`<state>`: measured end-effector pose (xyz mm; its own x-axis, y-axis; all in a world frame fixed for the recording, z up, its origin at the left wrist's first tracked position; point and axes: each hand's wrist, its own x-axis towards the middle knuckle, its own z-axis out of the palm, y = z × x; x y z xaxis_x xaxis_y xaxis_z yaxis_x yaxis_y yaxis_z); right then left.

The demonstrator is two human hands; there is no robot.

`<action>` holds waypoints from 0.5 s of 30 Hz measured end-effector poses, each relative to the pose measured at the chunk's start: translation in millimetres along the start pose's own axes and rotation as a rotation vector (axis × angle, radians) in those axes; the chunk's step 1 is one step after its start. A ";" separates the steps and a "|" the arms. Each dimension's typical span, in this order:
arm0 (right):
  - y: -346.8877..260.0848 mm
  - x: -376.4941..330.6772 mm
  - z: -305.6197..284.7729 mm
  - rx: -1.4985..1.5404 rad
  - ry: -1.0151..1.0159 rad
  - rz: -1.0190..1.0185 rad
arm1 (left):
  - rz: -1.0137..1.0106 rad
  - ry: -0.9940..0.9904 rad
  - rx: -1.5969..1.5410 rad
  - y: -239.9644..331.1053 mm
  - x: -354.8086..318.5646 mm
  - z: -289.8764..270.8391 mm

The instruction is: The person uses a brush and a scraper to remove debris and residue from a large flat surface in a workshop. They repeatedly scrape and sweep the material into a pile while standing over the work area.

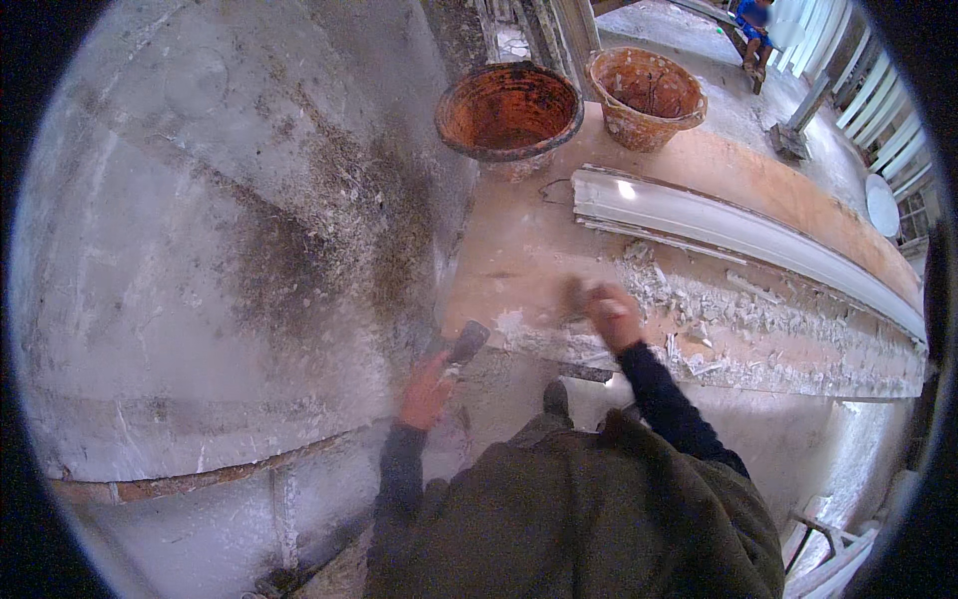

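My left hand [426, 391] is closed around a scraper [468, 341] with a flat dark blade, held just off the near left end of the worktable. Over the board, to its right, my right hand [613, 311] grips a small flat-ended tool [578, 296]; motion smears it, so its exact kind is unclear. Beside that hand, white plaster scraps [699, 317] lie strewn along the board [529, 262]. A long, glossy white moulding [718, 215] rests beyond the scraps, its left end nearest my right hand.
Two plaster-stained orange tubs, a round tub [511, 112] and a handled tub [649, 100], stand at the board's far end. A large stained grey surface [230, 260] fills the left. Far right, a person in blue [755, 30] sits near white strips [878, 105].
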<state>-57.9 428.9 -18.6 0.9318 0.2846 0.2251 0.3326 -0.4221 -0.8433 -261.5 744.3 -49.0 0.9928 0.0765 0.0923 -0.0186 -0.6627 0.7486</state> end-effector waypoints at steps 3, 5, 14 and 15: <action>11.7 -15.4 -80.1 -0.080 0.247 0.067 | 0.171 0.068 0.300 2.1 -1.2 28.6; 14.0 -38.7 -113.5 0.036 0.308 0.179 | -0.123 -0.060 0.089 20.9 -20.8 46.0; -26.3 -97.1 -113.6 0.244 0.322 0.366 | -0.768 -0.087 -0.330 80.6 10.1 64.7; -32.1 -96.2 -110.1 0.252 0.275 0.361 | -0.737 -0.084 -0.375 75.4 5.5 63.0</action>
<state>-142.3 320.3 40.5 0.9957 -0.0921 -0.0104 -0.0307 -0.2213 -0.9747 -250.0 647.8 -33.4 0.7712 0.3282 -0.5454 0.6165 -0.1714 0.7685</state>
